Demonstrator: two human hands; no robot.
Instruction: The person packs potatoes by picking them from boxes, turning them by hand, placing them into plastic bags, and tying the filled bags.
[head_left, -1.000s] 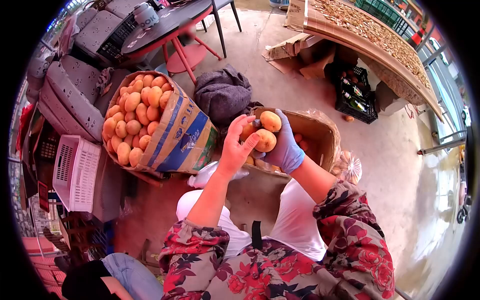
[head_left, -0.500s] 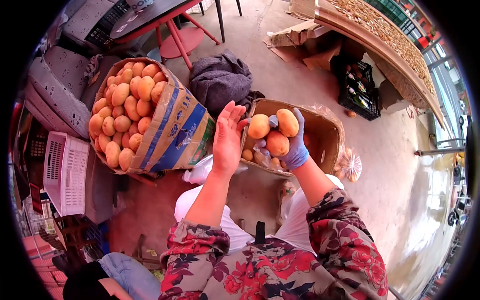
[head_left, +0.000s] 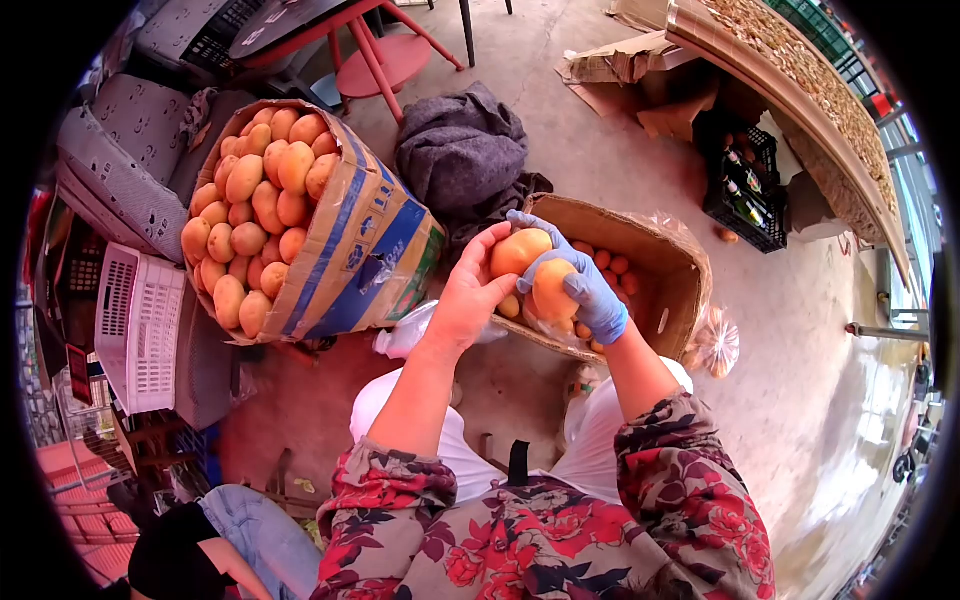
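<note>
My left hand point(head_left: 468, 290), bare, has its fingers and thumb closed round one side of a yellow-orange mango point(head_left: 519, 252). Gloved in blue, my right hand point(head_left: 594, 300) grips another mango point(head_left: 553, 290), and its fingers also reach the far side of the first one. Both hands meet above an open cardboard box point(head_left: 672, 335), in which several orange fruits point(head_left: 610, 268) and some clear plastic show. A large carton point(head_left: 352, 255) with blue stripes leans to my left, heaped with mangoes point(head_left: 243, 178). Whether a third mango sits behind my hands is hidden.
A dark cloth bundle point(head_left: 465, 150) lies between the boxes. Far left are a pink-white crate point(head_left: 140, 330) and a padded seat point(head_left: 135, 150). A red-legged table point(head_left: 375, 55) stands behind. At right are a black crate point(head_left: 748, 190) and clear plastic point(head_left: 714, 342). Someone in jeans point(head_left: 262, 535) is lower left.
My left hand, open and raised before, has moved in and closed on a mango. My right hand held three mangoes; two show now. The whole view has shifted slightly.
</note>
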